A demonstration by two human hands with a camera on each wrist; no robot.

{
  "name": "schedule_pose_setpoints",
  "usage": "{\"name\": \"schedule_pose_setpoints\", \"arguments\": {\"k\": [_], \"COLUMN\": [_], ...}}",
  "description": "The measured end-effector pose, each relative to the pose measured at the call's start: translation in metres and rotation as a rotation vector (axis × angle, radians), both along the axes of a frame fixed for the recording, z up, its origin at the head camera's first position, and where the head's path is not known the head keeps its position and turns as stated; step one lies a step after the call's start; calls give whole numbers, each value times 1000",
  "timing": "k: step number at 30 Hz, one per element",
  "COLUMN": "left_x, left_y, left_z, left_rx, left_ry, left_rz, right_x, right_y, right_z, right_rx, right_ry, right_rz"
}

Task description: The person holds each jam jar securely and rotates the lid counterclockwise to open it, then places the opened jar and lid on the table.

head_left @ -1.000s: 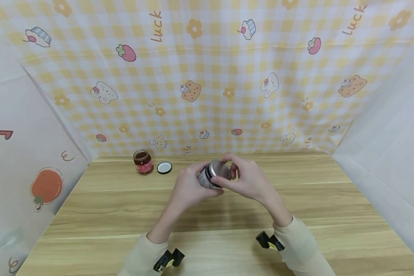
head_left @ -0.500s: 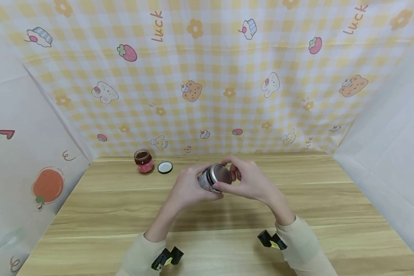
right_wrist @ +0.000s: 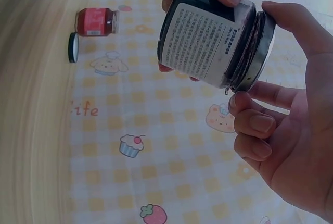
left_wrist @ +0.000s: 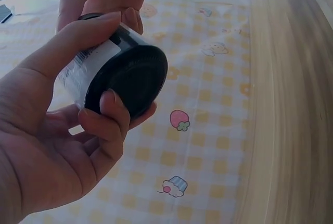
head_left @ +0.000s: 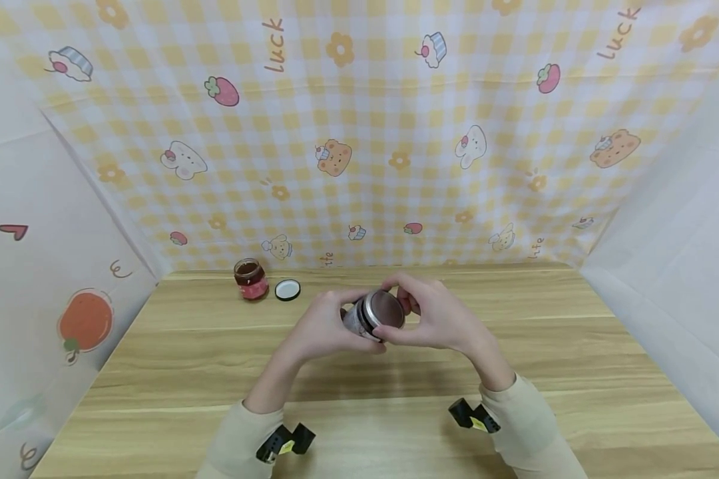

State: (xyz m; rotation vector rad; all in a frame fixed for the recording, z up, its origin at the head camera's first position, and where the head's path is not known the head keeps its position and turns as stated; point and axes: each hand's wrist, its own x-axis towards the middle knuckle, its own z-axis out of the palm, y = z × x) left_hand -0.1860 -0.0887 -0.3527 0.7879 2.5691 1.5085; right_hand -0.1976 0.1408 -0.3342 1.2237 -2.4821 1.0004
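Observation:
Above the table, a dark glass jar (head_left: pixel 352 322) with a pale label is tilted, its metal lid (head_left: pixel 388 310) facing right and up. My left hand (head_left: pixel 322 331) grips the jar's body, fingers and thumb wrapped round it; the left wrist view shows its dark base (left_wrist: pixel 136 81). My right hand (head_left: pixel 436 315) pinches the lid's rim between thumb and fingers. In the right wrist view the lid (right_wrist: pixel 258 52) sits over the jar's mouth, with some dark threads showing below its rim. How firmly the lid is seated I cannot tell.
An uncapped jar (head_left: pixel 252 286) with a pink label and dark red contents stands at the table's back left. Beside it a loose lid (head_left: pixel 287 289) lies with its white inside up. A patterned cloth (head_left: pixel 371 133) hangs behind the wooden table (head_left: pixel 186 372).
Both hands and the jar have come slightly nearer the person, and the lid's top has tilted a little. My right hand keeps its pinch on the lid; the other jar stays put.

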Motion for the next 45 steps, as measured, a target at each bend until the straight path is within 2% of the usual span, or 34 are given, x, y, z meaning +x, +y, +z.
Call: {"name": "schedule_pose_setpoints", "arguments": {"k": [12,20,27,32,40,45], "left_x": [-5,-6,-8,-8,-8,-9], "left_y": [-8,-11,-12,-13,-13,-14], "left_z": [-4,-5,-6,-5,-5,-6], "left_rx": [116,184,210,225,238,258], "left_ry": [-226,-299,-305,-291,-289,-264], "left_rz": [-232,-348,-375,-376,-329,-303], "right_x": [0,2,3,-1,-7,-8], "right_y": [4,4,4,7,12,14], "right_z": [2,5,5,3,0,1], "right_rx": [7,-25,-82,-132,-208,-252], "right_ry": [-37,-26,-101,-88,-57,-65], "right_rz": [111,174,170,179,167,179]}}
